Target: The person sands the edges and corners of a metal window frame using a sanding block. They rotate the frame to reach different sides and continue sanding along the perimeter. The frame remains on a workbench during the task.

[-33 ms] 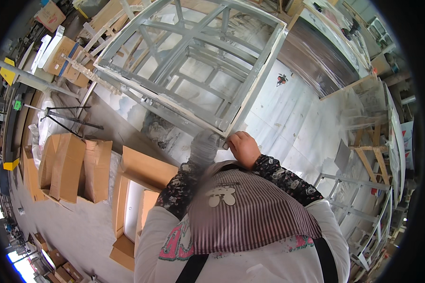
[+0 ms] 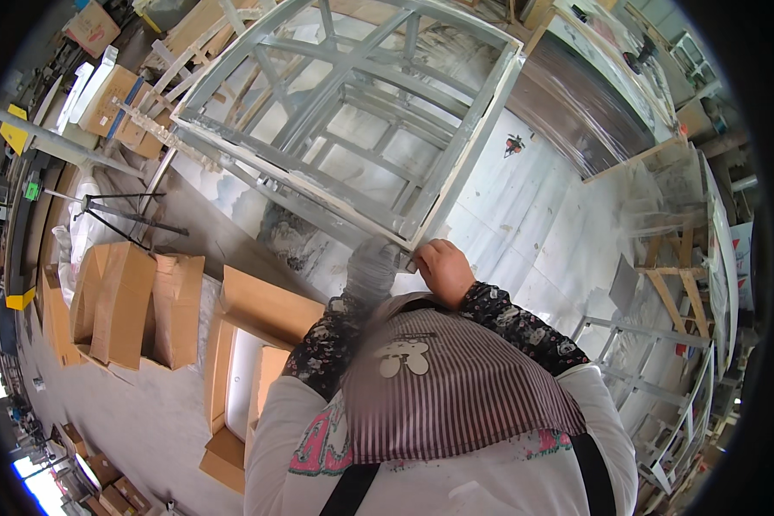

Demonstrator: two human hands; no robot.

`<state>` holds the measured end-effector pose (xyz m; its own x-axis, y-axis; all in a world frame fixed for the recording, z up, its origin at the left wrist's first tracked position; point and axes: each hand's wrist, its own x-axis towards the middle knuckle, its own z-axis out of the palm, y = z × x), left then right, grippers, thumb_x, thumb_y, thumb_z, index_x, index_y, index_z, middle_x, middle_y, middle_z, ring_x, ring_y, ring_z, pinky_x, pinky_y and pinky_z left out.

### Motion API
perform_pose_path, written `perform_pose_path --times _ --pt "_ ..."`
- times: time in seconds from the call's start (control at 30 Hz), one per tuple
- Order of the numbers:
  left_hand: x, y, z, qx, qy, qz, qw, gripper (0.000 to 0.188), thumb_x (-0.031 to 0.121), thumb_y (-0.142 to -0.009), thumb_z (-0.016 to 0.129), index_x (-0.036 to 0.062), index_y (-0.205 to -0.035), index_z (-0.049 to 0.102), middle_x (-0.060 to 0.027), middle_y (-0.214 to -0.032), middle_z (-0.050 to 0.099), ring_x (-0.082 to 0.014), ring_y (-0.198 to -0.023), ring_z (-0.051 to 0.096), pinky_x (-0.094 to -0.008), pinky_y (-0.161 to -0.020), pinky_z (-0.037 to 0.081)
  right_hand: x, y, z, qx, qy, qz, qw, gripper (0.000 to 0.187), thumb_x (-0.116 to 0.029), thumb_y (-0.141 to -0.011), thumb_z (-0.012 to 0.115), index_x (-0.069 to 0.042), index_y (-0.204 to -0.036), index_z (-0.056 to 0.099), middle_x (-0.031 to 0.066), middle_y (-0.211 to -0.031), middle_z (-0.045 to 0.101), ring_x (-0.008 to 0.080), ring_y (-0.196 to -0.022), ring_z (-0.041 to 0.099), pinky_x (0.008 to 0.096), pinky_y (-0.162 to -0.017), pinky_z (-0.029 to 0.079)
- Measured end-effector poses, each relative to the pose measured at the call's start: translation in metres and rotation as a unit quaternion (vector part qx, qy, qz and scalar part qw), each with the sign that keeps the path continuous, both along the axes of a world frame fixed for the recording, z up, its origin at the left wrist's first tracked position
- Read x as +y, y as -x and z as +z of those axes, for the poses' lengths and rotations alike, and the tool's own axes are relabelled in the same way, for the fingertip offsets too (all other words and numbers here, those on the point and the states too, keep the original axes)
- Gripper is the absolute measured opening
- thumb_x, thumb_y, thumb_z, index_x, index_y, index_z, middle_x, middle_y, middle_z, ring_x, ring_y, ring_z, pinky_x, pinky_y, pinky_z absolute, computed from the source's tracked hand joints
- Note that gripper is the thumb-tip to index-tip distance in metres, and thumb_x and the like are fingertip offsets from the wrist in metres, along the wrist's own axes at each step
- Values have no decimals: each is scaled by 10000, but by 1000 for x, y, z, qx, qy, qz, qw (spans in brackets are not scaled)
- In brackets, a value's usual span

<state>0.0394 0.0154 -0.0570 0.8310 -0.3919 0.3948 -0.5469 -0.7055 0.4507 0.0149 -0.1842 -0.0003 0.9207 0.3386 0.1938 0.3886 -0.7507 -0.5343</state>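
My left hand (image 2: 371, 267), in a grey glove, is closed at the near corner of a large grey frame (image 2: 335, 193) made of bars with pale edges. Bare and curled, my right hand (image 2: 444, 271) meets it at that same corner, fingertips pinched together. Between the two hands shows a small dark edge, too small to name. What the gloved fingers hold is hidden. Dark flowered sleeve covers (image 2: 529, 327) run over both forearms, and a striped apron (image 2: 456, 378) lies below the hands.
Open cardboard boxes (image 2: 116, 301) stand on the floor at left, near a black tripod (image 2: 103, 211). Another opened carton (image 2: 219, 378) holds a white panel. A film-wrapped brown slab (image 2: 576, 99) lies at far right. Metal frames (image 2: 654, 387) and a wooden stand (image 2: 675, 279) occupy the right side.
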Motion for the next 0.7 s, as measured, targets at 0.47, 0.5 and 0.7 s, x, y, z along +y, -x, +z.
perform_pose_path --times 0.47,0.5,0.7 --pt "5 -4 14 46 -27 -20 998 199 158 -867 704 85 -1042 641 -132 -1008 664 -337 -875 669 -446 -748 548 -6 -13 -11 24 7 31 999 93 -74 -847 607 -26 -927 611 168 -925 617 393 -891 606 477 -782 521" --pt "5 -2 16 73 -30 -20 997 192 165 -871 703 83 -1031 639 -133 -1006 662 -338 -857 671 -449 -734 548 -7 -13 -12 21 8 33 999 97 -73 -843 606 -28 -930 609 165 -928 616 392 -891 606 477 -781 521" --pt "3 23 31 47 7 -6 999 133 198 -912 652 76 -891 602 -155 -835 622 -392 -767 638 -537 -666 503 -12 3 -3 -9 -35 55 998 142 -42 -834 604 -43 -966 655 151 -954 637 375 -912 615 459 -797 531"
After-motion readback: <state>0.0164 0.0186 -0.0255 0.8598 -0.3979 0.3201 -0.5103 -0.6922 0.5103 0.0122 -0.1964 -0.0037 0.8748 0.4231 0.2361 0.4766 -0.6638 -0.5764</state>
